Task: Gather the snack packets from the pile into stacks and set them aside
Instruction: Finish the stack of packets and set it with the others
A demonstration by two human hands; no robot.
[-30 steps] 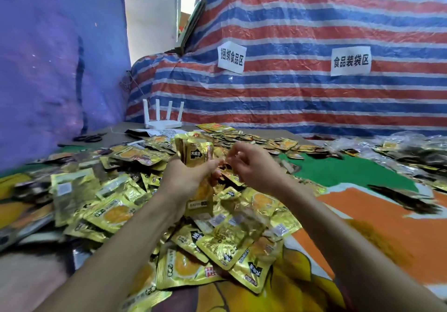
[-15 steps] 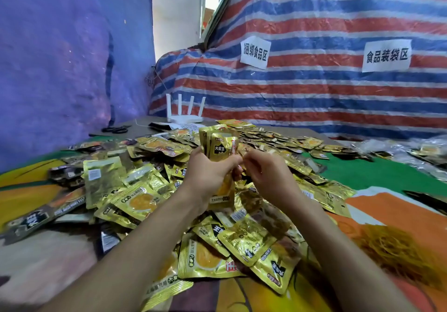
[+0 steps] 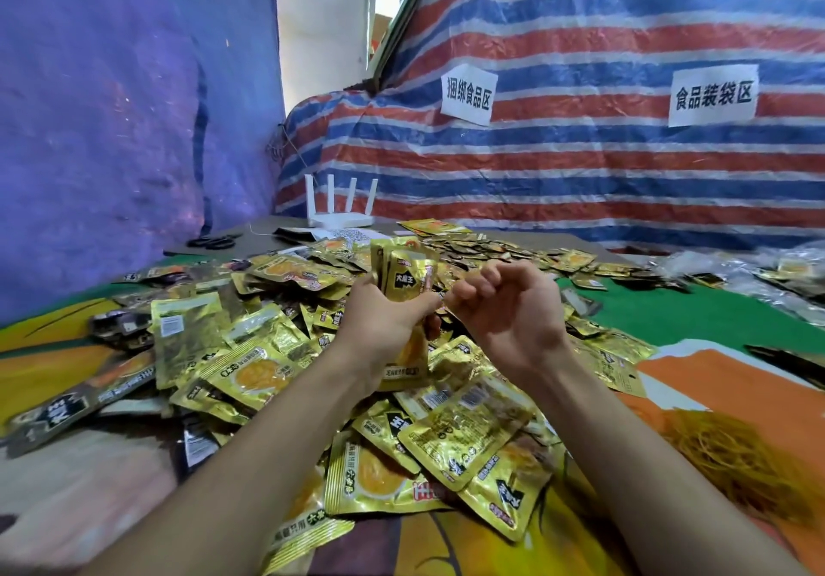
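Upright stack of gold foil snack packets (image 3: 404, 280) clamped in left hand (image 3: 384, 321), above the loose gold packet pile (image 3: 446, 432). Right hand (image 3: 504, 312) just beside, fingers curled, holding nothing visible. Bare orange cloth (image 3: 723, 379) lies right; tangled yellow rubber bands (image 3: 736, 455) near.

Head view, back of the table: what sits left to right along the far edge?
Black scissors → white router with four antennas → flat gold packets → clear plastic bags at far right.
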